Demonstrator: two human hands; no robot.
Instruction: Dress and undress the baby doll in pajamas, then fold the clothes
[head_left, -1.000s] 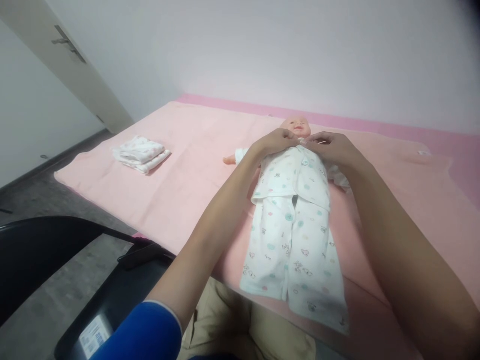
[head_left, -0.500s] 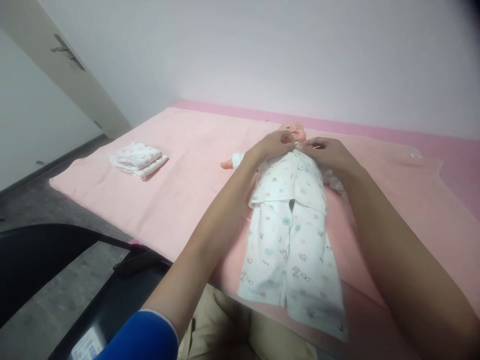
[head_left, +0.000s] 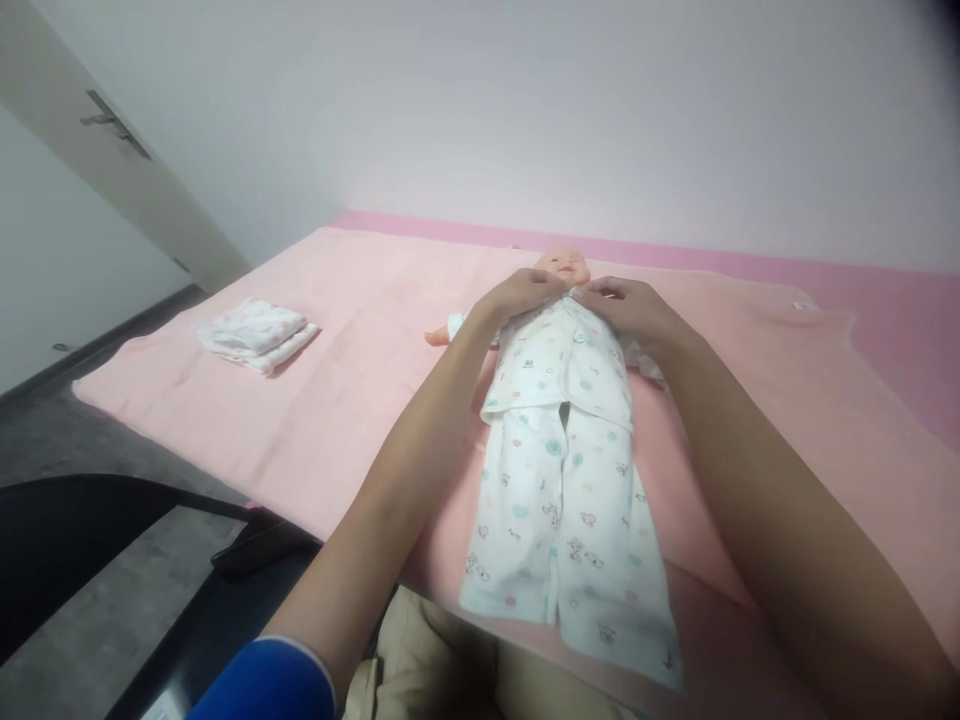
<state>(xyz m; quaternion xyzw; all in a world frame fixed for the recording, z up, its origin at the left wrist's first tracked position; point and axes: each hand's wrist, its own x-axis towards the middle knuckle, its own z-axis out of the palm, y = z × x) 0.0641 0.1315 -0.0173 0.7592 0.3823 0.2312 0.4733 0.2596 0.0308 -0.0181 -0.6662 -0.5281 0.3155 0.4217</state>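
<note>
A baby doll (head_left: 564, 266) lies on its back on a pink blanket, its head toward the wall. It wears a white printed baby outfit (head_left: 559, 370) with a split skirt-like lower part that spreads toward me. My left hand (head_left: 521, 293) is closed at the outfit's neckline, just below the doll's chin. My right hand (head_left: 619, 303) pinches the other side of the same neckline, close to the left fingertips. Both hands hide the collar's fastening. One doll hand (head_left: 436, 337) sticks out of its sleeve to the left.
Folded white printed cloths (head_left: 259, 335) lie at the left of the pink blanket (head_left: 367, 330). A black chair (head_left: 82, 545) stands at the lower left, beside the table edge. Behind are a white wall and a door with a handle (head_left: 116, 125).
My view has shifted slightly, so the doll and blanket appear further left. Both hands stay at the neckline, with only small finger movements.
</note>
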